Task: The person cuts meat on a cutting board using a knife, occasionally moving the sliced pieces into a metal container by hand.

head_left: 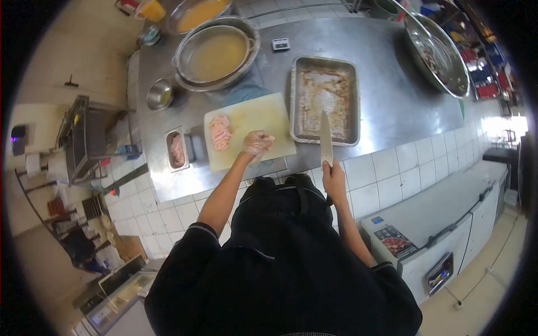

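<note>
Small tub (177, 150) w/ raw meat; metal tray (325, 99) greasy, no food

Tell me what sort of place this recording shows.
Probably a commercial kitchen: a steel counter with a big pot of liquid, a metal tray, and raw meat on a cutting board. The right hand holds a knife.

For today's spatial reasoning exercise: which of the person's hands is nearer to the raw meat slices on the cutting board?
Left. The gloved left hand rests on the cutting board just beside the raw meat slices. The right hand is off the board, holding the knife over the metal tray.
</note>
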